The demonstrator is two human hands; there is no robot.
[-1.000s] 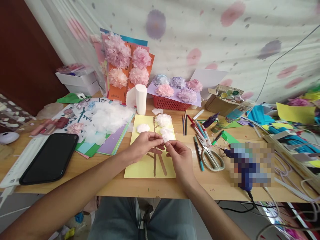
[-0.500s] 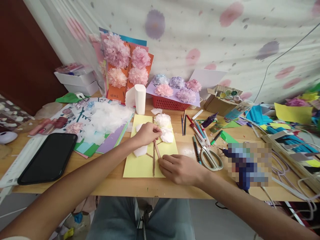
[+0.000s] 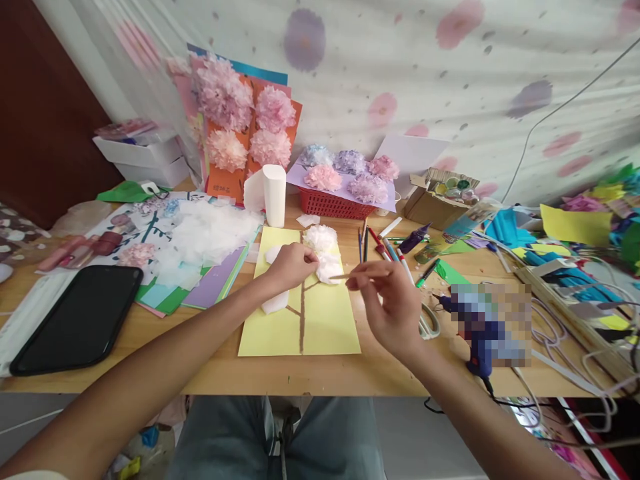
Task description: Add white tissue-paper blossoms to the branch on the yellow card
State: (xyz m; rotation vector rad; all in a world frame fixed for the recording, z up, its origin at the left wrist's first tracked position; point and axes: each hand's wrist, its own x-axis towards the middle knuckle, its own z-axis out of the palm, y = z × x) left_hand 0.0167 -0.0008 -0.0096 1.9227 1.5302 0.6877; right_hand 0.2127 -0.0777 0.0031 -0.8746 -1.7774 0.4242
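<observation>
A yellow sheet of paper (image 3: pixel 325 327) lies on the table before me, with a brown branching stem (image 3: pixel 302 320) on it. White ruffled tissue flowers (image 3: pixel 321 239) sit at its upper right, and white tissue pieces (image 3: pixel 276 303) lie at its left. My left hand (image 3: pixel 293 263) is over the sheet beside the flowers, thumb and fingers pinched; what is between them is hidden. Off the sheet's right edge, my right hand (image 3: pixel 390 297) is raised and pinches a thin wooden craft stick (image 3: pixel 341 276), whose tip points left at the lower white flower.
Scissors (image 3: pixel 430 322) and several markers (image 3: pixel 405 260) lie to the right, with a blue glue gun (image 3: pixel 480 347) and cords beyond. On the left are a black phone (image 3: pixel 77 320) and a heap of white tissue (image 3: pixel 215 230). A white roll (image 3: pixel 274 197) and red basket (image 3: pixel 337 205) stand behind.
My right hand has lifted off the lower part of the sheet and moved up and right, carrying the craft stick away from the stem. My left hand stays pinched near the flowers.
</observation>
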